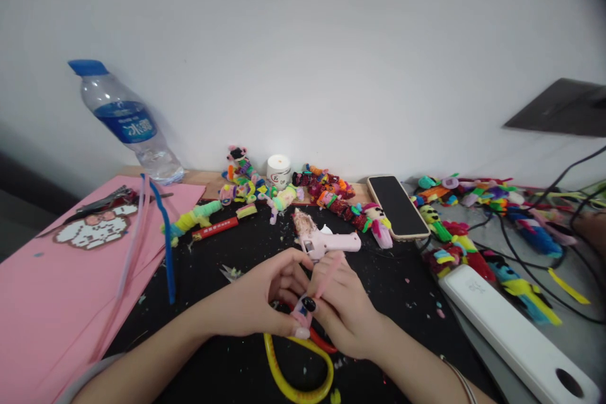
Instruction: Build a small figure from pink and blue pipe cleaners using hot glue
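Both hands meet above a black mat (pixel 227 360) around a small pink fuzzy piece (pixel 301 315), partly covered by the fingers. My left hand (pixel 269 297) pinches it from the left, its thumb underneath. My right hand (pixel 343 303) closes on it from the other side, and a pink pipe cleaner (pixel 329 274) sticks up from that grip. At the right thumb's tip is a glossy black oval; I cannot tell whether it is a nail or part of the piece. Scissors (pixel 272 366) with a yellow and red handle lie beneath the hands. Just beyond rests a pink glue gun (pixel 334 241).
Pipe-cleaner figures (pixel 338 205) line the back, beside a white paper roll (pixel 278 170) and a phone (pixel 398 207). Left are pink sheets (pixel 57 303), a blue pipe cleaner (pixel 168 246) and a leaning water bottle (pixel 127 120). Right are cables (pixel 525 259) and a white power strip (pixel 511 328).
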### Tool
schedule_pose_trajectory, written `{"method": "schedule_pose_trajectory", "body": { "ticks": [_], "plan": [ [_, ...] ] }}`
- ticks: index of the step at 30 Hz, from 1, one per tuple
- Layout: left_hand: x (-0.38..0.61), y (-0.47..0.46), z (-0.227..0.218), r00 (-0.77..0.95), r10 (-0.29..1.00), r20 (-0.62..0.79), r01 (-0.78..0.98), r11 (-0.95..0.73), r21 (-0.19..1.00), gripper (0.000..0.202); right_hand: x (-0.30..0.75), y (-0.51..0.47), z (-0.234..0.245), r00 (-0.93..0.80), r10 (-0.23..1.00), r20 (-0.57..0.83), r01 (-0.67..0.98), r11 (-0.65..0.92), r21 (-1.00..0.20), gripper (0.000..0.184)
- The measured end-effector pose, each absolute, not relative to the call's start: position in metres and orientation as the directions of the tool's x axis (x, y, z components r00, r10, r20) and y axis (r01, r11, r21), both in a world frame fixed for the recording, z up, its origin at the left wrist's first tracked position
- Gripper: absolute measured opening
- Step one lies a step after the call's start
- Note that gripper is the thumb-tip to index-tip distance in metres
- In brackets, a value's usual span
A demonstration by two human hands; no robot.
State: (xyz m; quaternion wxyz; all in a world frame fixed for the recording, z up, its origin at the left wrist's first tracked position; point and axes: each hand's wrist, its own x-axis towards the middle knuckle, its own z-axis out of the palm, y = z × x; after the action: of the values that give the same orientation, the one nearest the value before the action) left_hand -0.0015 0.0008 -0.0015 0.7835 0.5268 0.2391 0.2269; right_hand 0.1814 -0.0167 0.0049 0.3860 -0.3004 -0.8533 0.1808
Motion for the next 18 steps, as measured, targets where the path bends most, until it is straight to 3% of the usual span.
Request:
{"method": "schedule_pose_trajectory", "body": {
  "ticks": [7, 18],
  "plan": [
    [-0.0001, -0.0040, -0.0003, 0.765, 0.633, -0.117, -0.071, 0.263, 0.962, 0.069, 0.1796, -0.0176, 0.0073, -0.541, 0.684, 0.488, 0.449, 0.726, -0.521, 0.023],
    [0.0003, -0.0048, 0.0055, 0.771, 0.619, -0.151, -0.053, 0.299, 0.953, 0.066, 0.1752, -0.0192, 0.0044, -0.583, 0.678, 0.447, 0.447, 0.727, -0.521, 0.023]
  ]
}}
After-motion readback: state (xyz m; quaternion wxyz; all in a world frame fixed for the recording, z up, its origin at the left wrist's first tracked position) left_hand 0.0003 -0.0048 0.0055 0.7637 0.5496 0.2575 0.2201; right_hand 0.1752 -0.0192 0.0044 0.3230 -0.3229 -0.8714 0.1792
